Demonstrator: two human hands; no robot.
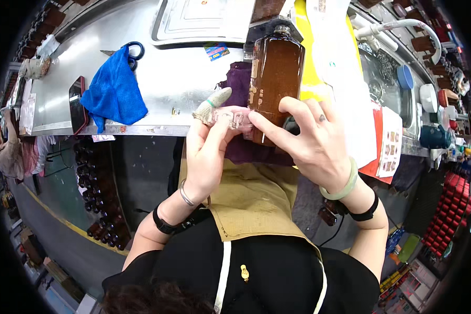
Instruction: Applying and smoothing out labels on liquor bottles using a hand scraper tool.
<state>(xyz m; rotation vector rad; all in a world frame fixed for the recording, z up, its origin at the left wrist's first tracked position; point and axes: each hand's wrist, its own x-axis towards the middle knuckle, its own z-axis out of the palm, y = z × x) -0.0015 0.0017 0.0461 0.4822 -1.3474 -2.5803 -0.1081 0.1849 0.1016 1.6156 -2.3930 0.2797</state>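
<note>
Both hands are meeting over the front edge of the worktop (162, 89), working on a tall brown bottle (275, 73). The left hand (206, 152) is pinching a small pinkish label strip (230, 118) between thumb and fingers, its thumb wearing a worn cloth finger cot with a green band, and it is pressing the strip against the bottle's lower side. The right hand (311, 141) is spreading its fingers over the bottle's base and lower face, the fingertips touching the strip's end, so this hand is steadying rather than wrapping the bottle.

The bottle is dark amber, square-shouldered, with a short neck and dark cap pointing away from the person; it is lying tilted over a purple cloth (240, 89), just in front of a yellow sheet (311, 78). A pale label is running down its left edge.

Whether the bottle's base is resting on the cloth or being held clear of it is hard to tell, since the hands are covering it. The strip's print is too small to make out. A blue cloth (114, 91) is lying well to the left, partly covering dark scissor handles (136, 51), beside a dark phone (77, 104). A metal tray (204, 21) is being cut off by the top edge.
</note>
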